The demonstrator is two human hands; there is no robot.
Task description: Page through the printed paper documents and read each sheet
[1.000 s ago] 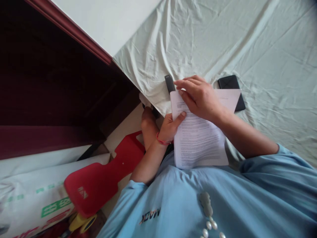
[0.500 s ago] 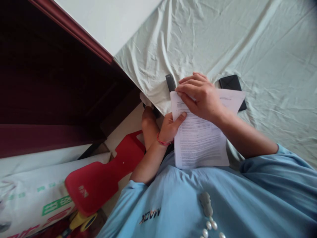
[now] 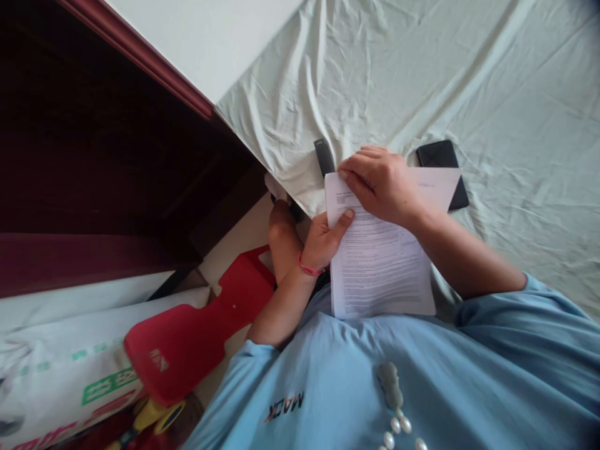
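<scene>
A stack of printed paper sheets (image 3: 379, 269) lies over my lap, its lower edge against my blue shirt. My left hand (image 3: 325, 237) grips the stack's left edge, thumb on top and fingers hidden underneath. At the top left corner, my right hand (image 3: 379, 181) pinches the sheets between thumb and bent fingers. Right of that hand, the corner of a sheet sticks out at an angle. A dark grey stapler-like object (image 3: 323, 157) rests on the cloth just beyond the stack. Partly covered by the paper corner is a flat black case (image 3: 443, 172).
A wrinkled pale sheet (image 3: 398, 75) covers the bed ahead and to the right. On the left stand dark wooden furniture (image 3: 94, 150), a red plastic board-like item (image 3: 187, 344) and a white printed sack (image 3: 56, 362). Yellow-handled scissors (image 3: 150, 419) lie at the lower left.
My right hand's fingers have curled in and drawn slightly down and right at the paper's top corner. My left hand keeps its grip.
</scene>
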